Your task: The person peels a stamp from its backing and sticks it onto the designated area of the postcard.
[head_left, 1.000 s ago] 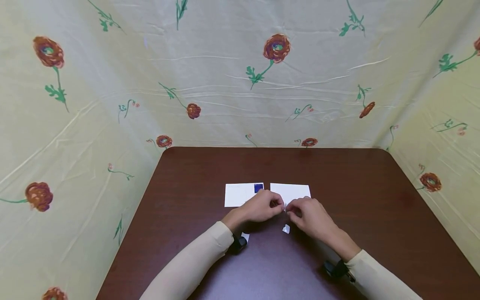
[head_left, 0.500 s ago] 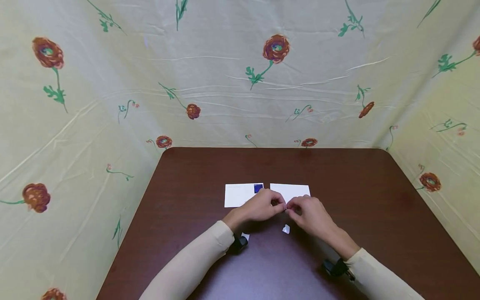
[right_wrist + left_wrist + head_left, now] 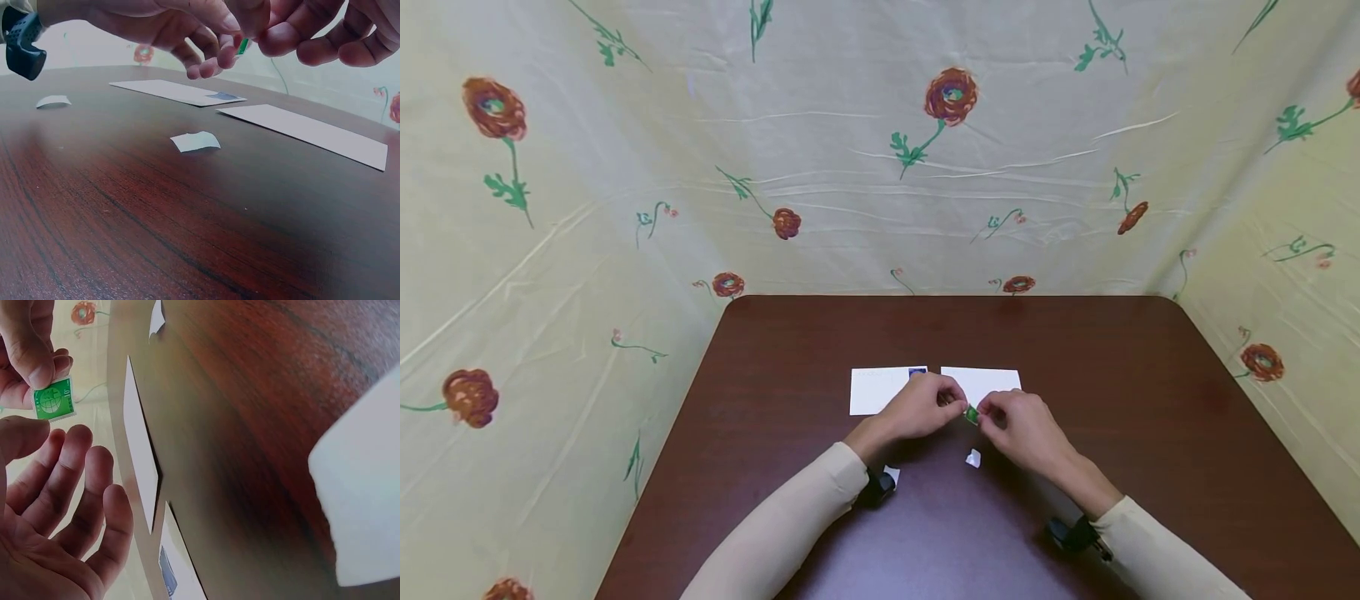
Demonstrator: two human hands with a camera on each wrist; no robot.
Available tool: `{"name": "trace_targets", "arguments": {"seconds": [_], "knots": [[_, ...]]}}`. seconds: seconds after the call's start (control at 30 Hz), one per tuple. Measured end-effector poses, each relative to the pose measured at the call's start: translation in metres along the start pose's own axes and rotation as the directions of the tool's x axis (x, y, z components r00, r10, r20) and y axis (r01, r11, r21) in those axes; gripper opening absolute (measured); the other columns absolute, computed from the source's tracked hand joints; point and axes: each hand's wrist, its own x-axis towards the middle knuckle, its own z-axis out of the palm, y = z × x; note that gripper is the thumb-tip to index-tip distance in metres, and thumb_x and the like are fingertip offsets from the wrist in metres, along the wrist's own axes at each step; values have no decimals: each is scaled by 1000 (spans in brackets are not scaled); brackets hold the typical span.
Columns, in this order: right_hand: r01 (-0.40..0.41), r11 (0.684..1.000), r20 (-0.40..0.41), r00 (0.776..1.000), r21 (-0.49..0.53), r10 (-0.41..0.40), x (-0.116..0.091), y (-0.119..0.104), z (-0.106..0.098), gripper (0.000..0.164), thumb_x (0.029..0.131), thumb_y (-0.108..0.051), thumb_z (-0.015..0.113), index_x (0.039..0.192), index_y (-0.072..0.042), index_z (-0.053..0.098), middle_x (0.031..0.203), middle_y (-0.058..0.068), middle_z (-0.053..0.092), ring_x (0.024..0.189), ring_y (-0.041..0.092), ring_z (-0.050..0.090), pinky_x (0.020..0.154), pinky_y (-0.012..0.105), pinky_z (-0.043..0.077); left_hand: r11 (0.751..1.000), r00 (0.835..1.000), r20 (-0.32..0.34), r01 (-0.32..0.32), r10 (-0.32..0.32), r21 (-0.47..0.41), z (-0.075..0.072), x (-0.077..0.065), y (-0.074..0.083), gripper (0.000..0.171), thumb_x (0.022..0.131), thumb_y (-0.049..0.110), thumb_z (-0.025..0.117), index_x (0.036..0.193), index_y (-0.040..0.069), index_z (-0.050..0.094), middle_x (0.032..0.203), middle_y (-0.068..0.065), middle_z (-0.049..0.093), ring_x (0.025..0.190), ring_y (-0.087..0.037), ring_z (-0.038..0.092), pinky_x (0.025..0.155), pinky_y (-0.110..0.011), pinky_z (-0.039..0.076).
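stamp: small green stamp (image 3: 972, 414), pinched at right fingertips, held above table (image 3: 1135, 400) between both hands, just in front of blank envelope (image 3: 981, 381)
change: green face now visible; half a second ago hidden between fingers, likely just peeled from backing
right hand (image 3: 1022, 427): thumb and forefinger pinching stamp
left hand (image 3: 921, 408): fingers loose and relaxed beside stamp, holding nothing
containers: two envelopes flat, contents not visible; left envelope (image 3: 880, 389) already bearing blue stamp (image 3: 916, 372)
scraps: white paper scraps (image 3: 973, 457), (image 3: 891, 474) on table near wrists
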Motion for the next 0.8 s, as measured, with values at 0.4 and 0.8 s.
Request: {"name": "trace_targets", "arguments": {"seconds": [0.4,0.8], "knots": [[-26,1000,13,1000,8,26,1,2,-6,6,84,-16,77,83,-19,72,72,-14,62,66,6,53,61,24,43,1000,1000,13,-22,22,-3,3,2,-2,7,93,20,69,87,19,73,75,13,67,69,2,58,65,-17,48],[-116,988,47,993,97,112,11,14,-20,4,89,-18,73,85,-19,71,71,-12,64,64,5,55,59,24,45,998,998,-46,-49,51,31,1,12,12,9,94,21,67,87,18,73,74,14,67,66,3,57,64,-17,47]]}}
